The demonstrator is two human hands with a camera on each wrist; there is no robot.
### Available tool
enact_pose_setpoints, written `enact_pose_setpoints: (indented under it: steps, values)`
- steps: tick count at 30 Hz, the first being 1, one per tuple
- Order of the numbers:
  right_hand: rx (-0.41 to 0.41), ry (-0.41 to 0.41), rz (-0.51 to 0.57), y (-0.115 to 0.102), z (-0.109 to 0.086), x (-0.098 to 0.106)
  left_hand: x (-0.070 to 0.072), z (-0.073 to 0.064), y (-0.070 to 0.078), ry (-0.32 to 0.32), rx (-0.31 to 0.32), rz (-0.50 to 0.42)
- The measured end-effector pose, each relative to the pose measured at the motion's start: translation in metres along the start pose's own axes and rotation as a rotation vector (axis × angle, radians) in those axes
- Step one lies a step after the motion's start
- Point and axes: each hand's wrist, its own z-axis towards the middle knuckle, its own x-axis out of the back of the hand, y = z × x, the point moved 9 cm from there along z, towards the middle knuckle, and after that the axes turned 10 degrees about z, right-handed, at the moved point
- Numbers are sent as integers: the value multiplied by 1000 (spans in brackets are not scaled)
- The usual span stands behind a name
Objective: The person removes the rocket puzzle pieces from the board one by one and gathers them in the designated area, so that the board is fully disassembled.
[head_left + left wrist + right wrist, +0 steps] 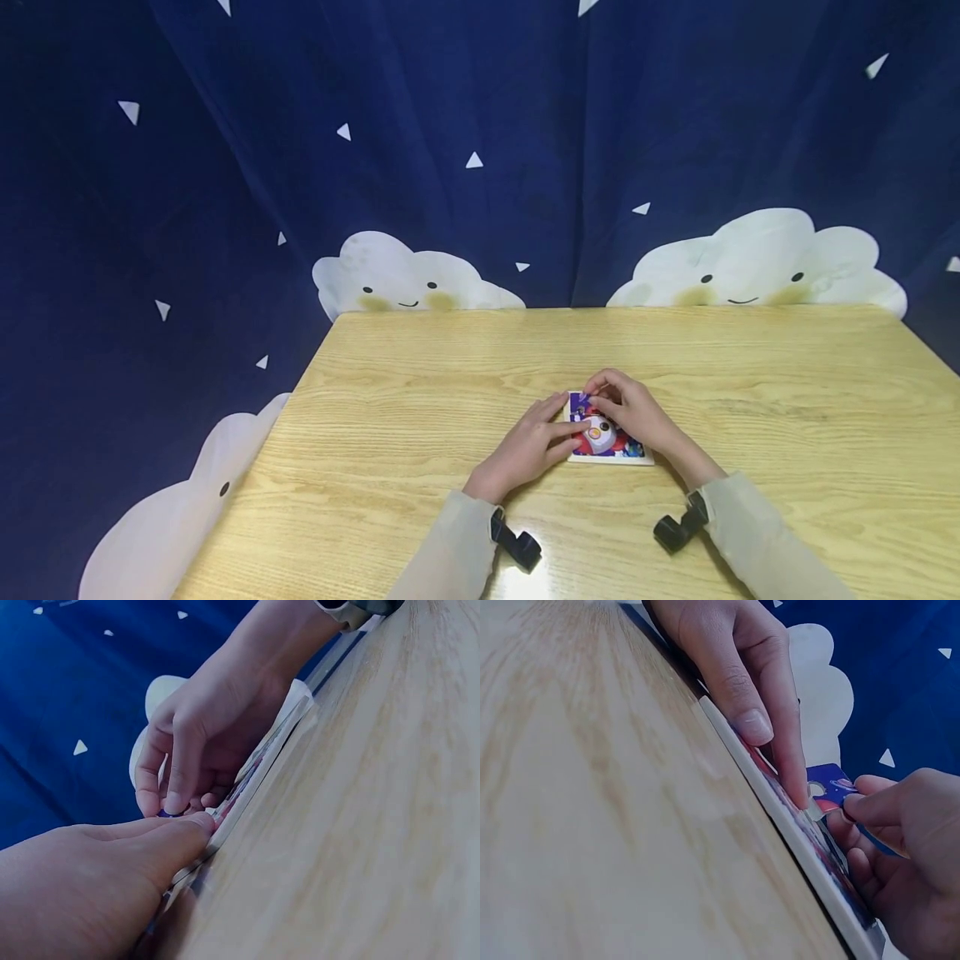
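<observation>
A small picture jigsaw puzzle [597, 440] with a white rounded character on a purple and red ground lies in a pale, thin-rimmed tray [744, 761]. My left hand [528, 446] rests along its left side, fingers extended, with the index fingertip on the picture. In the right wrist view, my right hand [922, 847] pinches a purple jigsaw piece [826, 780] between thumb and fingers. That piece is tilted up at the puzzle's far part, close by the left index fingertip. In the left wrist view, the left hand [112, 874] hides much of the puzzle.
The puzzle lies on a light wood-grain table [420, 400]. Behind it and to the left hangs a dark blue curtain [420, 192] with white triangles and smiling clouds. Black wrist mounts [517, 546] sit over the pale sleeves [450, 554].
</observation>
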Motion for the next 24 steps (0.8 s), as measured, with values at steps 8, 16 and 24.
enact_pose_setpoints:
  steps: [8,16,24]
  values:
    - [-34,12,38,4,-1,3,-1,0,-1,-11,15,8]
    - [-31,44,28,7,-3,10,-3,0,-1,-38,35,-10]
    - [-20,66,-6,8,-5,17,-3,0,-3,-53,59,-27]
